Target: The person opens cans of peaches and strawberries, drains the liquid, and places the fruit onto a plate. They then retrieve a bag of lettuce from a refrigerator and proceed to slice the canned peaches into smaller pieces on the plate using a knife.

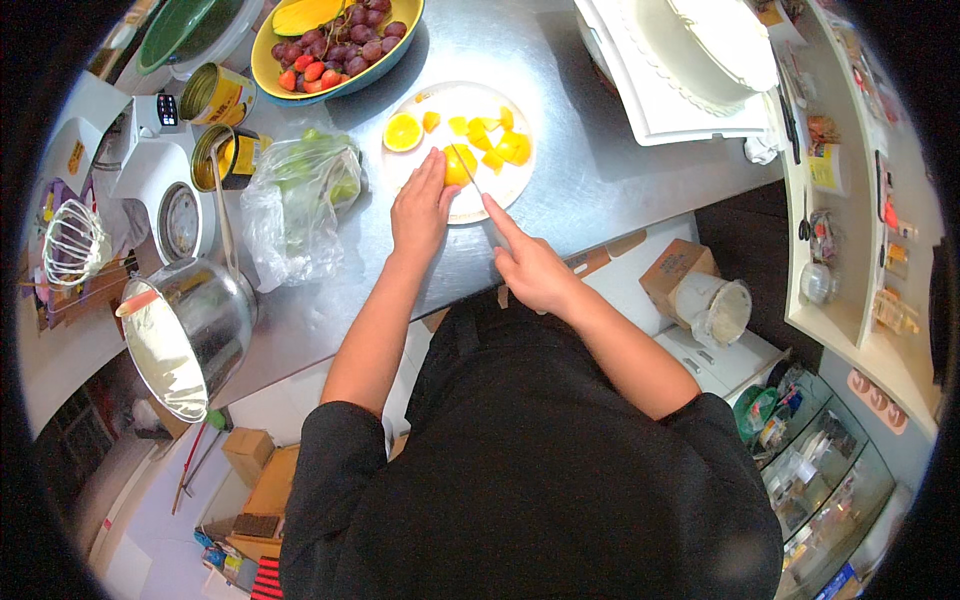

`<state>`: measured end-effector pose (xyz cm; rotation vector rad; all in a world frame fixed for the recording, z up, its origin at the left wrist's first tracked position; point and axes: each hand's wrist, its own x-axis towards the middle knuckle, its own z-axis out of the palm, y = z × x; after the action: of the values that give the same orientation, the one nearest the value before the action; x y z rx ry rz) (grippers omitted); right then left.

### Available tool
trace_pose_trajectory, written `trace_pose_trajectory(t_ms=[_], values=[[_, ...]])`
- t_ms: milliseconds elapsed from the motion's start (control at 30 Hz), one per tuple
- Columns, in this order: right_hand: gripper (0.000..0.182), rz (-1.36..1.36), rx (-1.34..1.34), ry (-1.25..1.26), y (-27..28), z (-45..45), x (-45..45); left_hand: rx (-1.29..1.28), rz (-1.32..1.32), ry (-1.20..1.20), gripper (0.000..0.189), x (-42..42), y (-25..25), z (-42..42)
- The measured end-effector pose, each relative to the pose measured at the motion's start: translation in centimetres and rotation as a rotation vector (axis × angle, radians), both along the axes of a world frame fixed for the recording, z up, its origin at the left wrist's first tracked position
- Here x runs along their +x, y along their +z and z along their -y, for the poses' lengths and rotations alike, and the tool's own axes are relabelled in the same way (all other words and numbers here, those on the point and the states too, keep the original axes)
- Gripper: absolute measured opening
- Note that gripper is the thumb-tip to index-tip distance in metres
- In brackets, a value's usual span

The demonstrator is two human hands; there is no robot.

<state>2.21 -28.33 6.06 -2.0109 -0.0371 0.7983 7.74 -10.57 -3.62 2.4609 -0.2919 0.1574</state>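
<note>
A white plate (491, 201) lies on the metal worktop before me. My left hand (424, 199) holds a piece of orange (457, 166) down on it, fingertips along the fruit's left side. In my right hand (529, 262) is a knife (469, 171), index finger stretched along it, its blade across the top of that piece. An orange half (403, 132), cut face up, sits at the plate's left. Several small orange-yellow fruit chunks (478, 135) are spread over the far and right parts of the plate.
A bowl (341, 96) of grapes and strawberries stands beyond the plate. To the left are a plastic bag of green fruit (307, 180), open cans (217, 94), a kitchen scale (178, 217) and a metal mixing bowl (202, 322) of cream. A white frosted cake (697, 52) stands at right.
</note>
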Motion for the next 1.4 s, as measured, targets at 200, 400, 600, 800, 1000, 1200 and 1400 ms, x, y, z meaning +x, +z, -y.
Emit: trace_pose_trajectory(t_ms=[200, 400, 600, 800, 1000, 1200, 1400], values=[[0.069, 0.031, -0.179, 0.059, -0.8, -1.4, 1.4, 0.019, 0.069, 0.006, 0.052, 0.2, -0.7, 0.1], [0.071, -0.150, -0.283, 0.173, 4.0, 1.1, -1.3, -0.005, -0.002, 0.026, 0.049, -0.1, -0.5, 0.2], [0.073, -0.013, -0.172, 0.112, 6.7, -0.2, -2.0, -0.043, 0.106, -0.002, 0.048, -0.2, -0.7, -0.7], [0.074, 0.019, -0.208, 0.101, 1.6, -3.7, 0.1, -0.084, 0.105, 0.002, 0.043, -0.1, -0.6, -0.9], [0.081, 0.093, -0.327, 0.159, -1.2, -4.1, 0.4, -0.044, 0.146, 0.006, 0.042, -0.2, -0.7, -0.7], [0.074, 0.012, -0.456, 0.307, 1.3, -1.1, -2.7, 0.003, 0.062, 0.046, 0.024, -0.4, -1.7, -0.6], [0.074, -0.160, -0.462, 0.382, 5.7, 1.3, -2.2, -0.040, 0.014, 0.038, 0.040, -0.4, -2.5, 0.3]])
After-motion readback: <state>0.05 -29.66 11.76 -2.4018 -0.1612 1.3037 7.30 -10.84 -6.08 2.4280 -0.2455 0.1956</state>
